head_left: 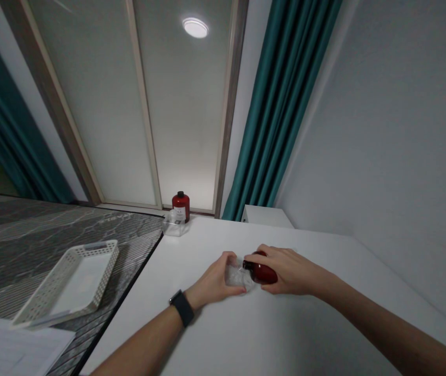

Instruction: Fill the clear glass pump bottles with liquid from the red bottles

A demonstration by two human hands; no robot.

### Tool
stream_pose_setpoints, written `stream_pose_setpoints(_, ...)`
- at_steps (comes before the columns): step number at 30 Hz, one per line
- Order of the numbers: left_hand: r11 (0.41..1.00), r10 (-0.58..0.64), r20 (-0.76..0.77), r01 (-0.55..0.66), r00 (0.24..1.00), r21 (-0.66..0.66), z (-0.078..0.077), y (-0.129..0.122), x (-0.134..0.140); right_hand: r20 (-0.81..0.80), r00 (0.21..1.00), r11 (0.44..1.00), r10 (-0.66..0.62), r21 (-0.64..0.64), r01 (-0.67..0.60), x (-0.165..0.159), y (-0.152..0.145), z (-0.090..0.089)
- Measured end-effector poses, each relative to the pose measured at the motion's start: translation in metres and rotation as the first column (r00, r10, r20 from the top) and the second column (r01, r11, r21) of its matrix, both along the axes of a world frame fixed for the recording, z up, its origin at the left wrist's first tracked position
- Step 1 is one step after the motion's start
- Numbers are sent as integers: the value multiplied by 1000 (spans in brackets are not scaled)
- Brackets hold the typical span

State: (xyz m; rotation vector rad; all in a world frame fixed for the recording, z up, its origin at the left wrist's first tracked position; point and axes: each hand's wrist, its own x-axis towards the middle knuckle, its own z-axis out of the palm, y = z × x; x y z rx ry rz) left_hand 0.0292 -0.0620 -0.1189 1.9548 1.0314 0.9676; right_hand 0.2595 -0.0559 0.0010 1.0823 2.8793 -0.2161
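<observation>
My right hand [281,269] is wrapped round a dark red bottle [264,274] with a black neck or cap, tilted so that its top points left. Just left of it, my left hand [223,277], with a dark watch on the wrist, grips a clear plastic container [235,274] between thumb and fingers. The bottle's black end is right at the container; whether they touch I cannot tell. Part of the container lies hidden behind the fingers and the bottle. Both things are held low over the white table [215,339].
At the table's far left corner stands another red bottle [181,204] with a black cap, behind a clear box [174,225]. On the grey surface to the left lie a white perforated basket [105,279] and white papers [19,344]. A white cabinet [268,216] sits beyond the far edge.
</observation>
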Motion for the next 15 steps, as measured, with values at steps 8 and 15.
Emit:
stream_pose_setpoints(8,1000,-3,4,3,1000,13,-3,2,0,2,1000,1000,-3,-11,3,-1,0,2)
stream_pose_setpoints(15,1000,-10,-2,10,1000,13,-2,1,0,6,1000,1000,4,-27,-4,-1,0,3)
